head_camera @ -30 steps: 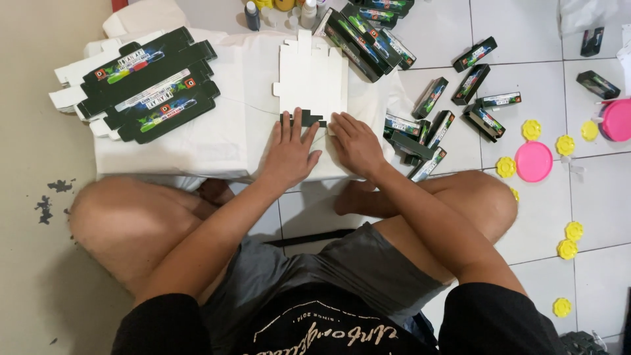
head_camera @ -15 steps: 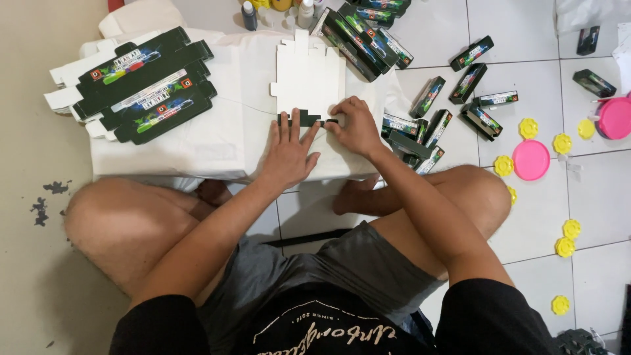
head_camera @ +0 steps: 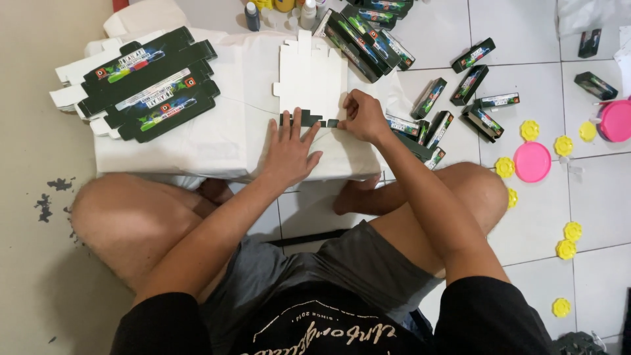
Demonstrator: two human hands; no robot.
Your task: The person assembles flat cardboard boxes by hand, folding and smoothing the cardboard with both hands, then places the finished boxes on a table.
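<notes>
The flat white die-cut cardboard box blank (head_camera: 310,82) lies face-down on the white cloth-covered surface (head_camera: 217,141), its near edge under both hands, with bare cloth just left of the left hand (head_camera: 289,148). That hand presses flat, fingers spread wide. The right hand (head_camera: 363,117) has slid up from half a second ago and now pinches the blank's dark lower flap. Stacked black printed blanks (head_camera: 148,85) sit well left.

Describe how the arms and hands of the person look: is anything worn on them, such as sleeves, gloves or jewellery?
Both arms are bare from the short black sleeves of a T-shirt down to the fingers. The left hand and the right hand wear no gloves. No watch, bracelet or ring can be seen on either wrist or on the fingers, as far as this view shows.
</notes>
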